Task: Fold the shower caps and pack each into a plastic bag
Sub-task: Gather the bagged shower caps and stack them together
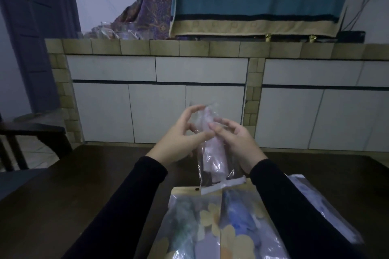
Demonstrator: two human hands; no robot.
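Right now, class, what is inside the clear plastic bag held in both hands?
Inside the clear plastic bag lies a folded pale pink shower cap. The left hand and right hand cover parts of it, so its full shape stays hidden.

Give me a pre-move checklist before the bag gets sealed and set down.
1. Folded pink shower cap inside clear plastic bag: ok.
2. Left hand grip on bag's upper part: ok.
3. Right hand fingers on bag: ok.
4. Bag's white flap strip closed: cannot tell.
5. Cap fully clear of the opening: cannot tell.
6. Dark table has free space to the left: ok.
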